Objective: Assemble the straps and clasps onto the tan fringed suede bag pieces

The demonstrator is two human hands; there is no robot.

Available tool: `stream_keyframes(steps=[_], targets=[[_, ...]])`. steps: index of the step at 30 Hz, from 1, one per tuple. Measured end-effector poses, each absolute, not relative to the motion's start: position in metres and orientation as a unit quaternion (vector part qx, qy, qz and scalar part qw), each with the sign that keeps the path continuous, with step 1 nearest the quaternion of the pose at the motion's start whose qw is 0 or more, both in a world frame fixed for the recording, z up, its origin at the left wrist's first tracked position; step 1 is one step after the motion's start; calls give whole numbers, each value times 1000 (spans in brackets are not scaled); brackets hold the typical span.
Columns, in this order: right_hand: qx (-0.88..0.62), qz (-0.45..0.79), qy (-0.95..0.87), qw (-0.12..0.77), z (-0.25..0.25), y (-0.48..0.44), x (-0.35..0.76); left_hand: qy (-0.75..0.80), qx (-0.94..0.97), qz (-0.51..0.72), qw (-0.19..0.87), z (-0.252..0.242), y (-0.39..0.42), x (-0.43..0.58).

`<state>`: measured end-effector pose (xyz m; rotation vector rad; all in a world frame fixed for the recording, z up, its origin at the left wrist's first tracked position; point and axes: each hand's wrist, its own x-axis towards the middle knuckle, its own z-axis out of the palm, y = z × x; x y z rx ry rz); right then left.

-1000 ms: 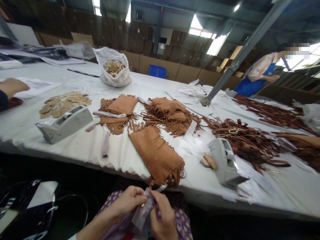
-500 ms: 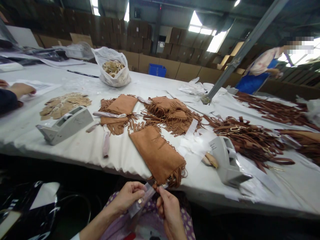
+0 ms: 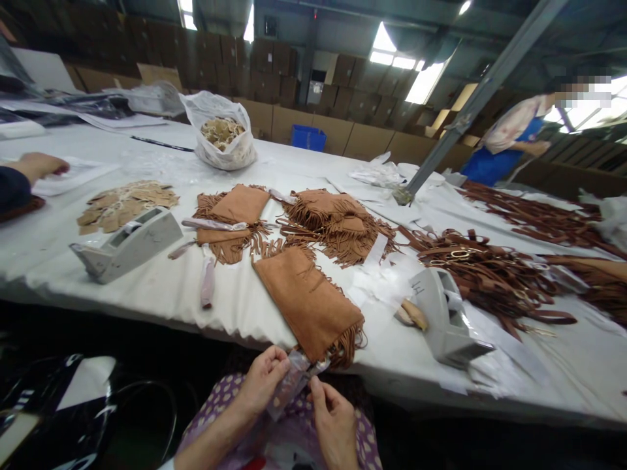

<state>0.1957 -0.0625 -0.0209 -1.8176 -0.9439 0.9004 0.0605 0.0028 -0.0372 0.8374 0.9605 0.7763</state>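
Note:
A tan suede pouch with fringe (image 3: 308, 300) lies at the table's front edge, its lower end nearest me. At that end, a small clear plastic bag (image 3: 289, 390) hangs over my lap. My left hand (image 3: 264, 378) pinches the bag's upper left side between thumb and fingers. My right hand (image 3: 333, 411) is closed at the bag's right side, thumb and forefinger together on its edge. The metal hardware at the pouch's end is partly covered by the plastic.
Grey tape dispensers stand left (image 3: 130, 243) and right (image 3: 448, 320). Behind lie more fringed pouches (image 3: 337, 219), brown straps (image 3: 484, 274), tan tags (image 3: 127, 203) and a white bag of tags (image 3: 225, 137). A co-worker's hand (image 3: 42, 166) is at left; another person (image 3: 509, 140) stands far right.
My left hand has moved up and slightly right with the plastic bag, which now sits closer against the pouch's end. My right hand has shifted slightly down. The co-worker's hand at left moved.

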Motion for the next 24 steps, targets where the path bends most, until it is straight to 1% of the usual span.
stream_keyframes(steps=[4, 8, 11, 14, 17, 22, 24], targets=[[-695, 450, -320, 460, -33, -61, 186, 450, 413, 346, 712, -40, 4, 60], [-670, 513, -259, 471, -35, -55, 178, 493, 474, 354, 637, -42, 5, 62], [-664, 520, -233, 484, -36, -53, 175, 514, 520, 353, 584, -39, 5, 66], [-671, 503, -224, 496, -39, -53, 174, 513, 534, 353, 572, -34, 3, 67], [-677, 487, -233, 500, -40, -53, 175, 514, 484, 335, 625, -30, 1, 63], [-674, 473, -260, 505, -31, -51, 175, 425, 375, 256, 783, -27, 1, 53], [-675, 473, -269, 498, -28, -49, 175, 418, 355, 250, 798, -25, 2, 49]])
